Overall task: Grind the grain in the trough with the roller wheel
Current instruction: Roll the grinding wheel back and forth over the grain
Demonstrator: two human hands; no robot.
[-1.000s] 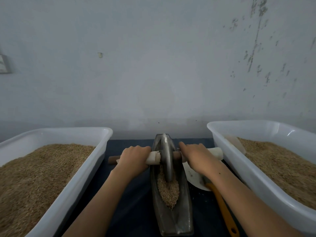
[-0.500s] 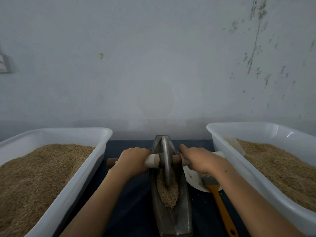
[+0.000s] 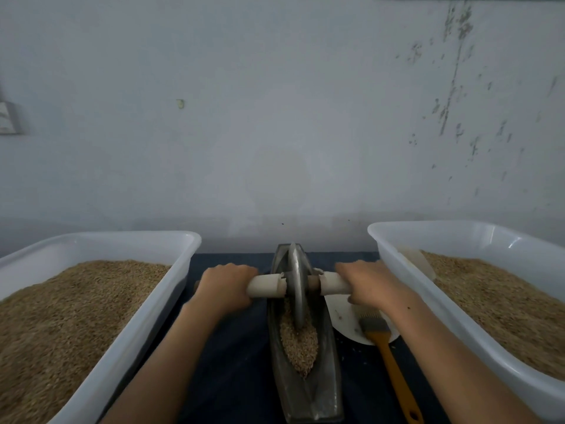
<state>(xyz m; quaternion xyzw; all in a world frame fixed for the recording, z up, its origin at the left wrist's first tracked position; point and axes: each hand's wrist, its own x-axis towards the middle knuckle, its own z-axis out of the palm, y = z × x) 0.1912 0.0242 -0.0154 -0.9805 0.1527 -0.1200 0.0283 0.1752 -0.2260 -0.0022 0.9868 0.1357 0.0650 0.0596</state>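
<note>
Left hand (image 3: 224, 287) and right hand (image 3: 368, 283) each grip the roller wheel (image 3: 296, 286) axle.

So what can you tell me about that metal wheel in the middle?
The roller wheel is a thin, dull grey metal disc standing upright on edge in the long dark trough, near its far end, its lower rim in the grain. An axle through its centre carries pale sleeves on both sides; the left hand and right hand grip these.

Both forearms are bare to the frame's edge, and the left hand (image 3: 224, 286) and right hand (image 3: 368, 281) wear nothing.
</note>
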